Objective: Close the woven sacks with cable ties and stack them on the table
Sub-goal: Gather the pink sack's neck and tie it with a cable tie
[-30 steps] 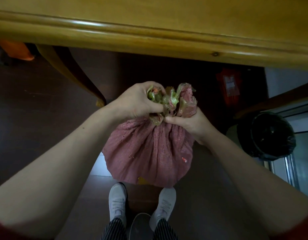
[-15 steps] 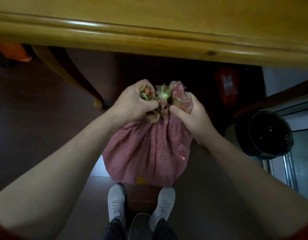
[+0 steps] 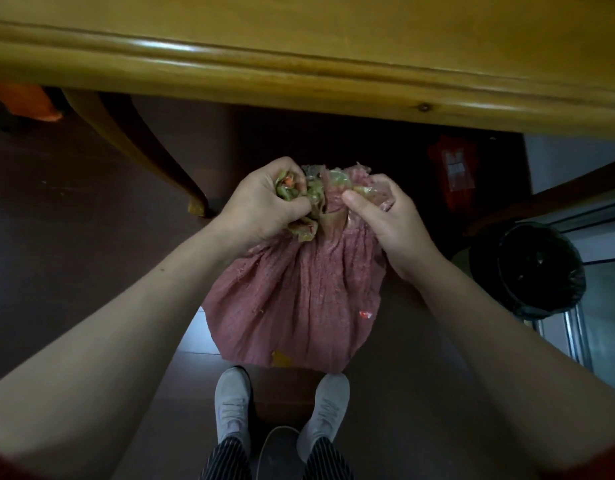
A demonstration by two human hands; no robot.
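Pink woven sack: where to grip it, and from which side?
Grip the gathered neck of the pink woven sack, coming from above. The cloth bunches there into a narrow bundle pointing up, where the left hand and right hand hold it. The body below bulges wide and soft, with no handle. No cable tie is visible.

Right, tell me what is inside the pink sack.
Only crumpled greenish and clear plastic shows at the mouth of the pink sack, gripped by the left hand and the right hand. The gathered cloth hides whatever fills it below.
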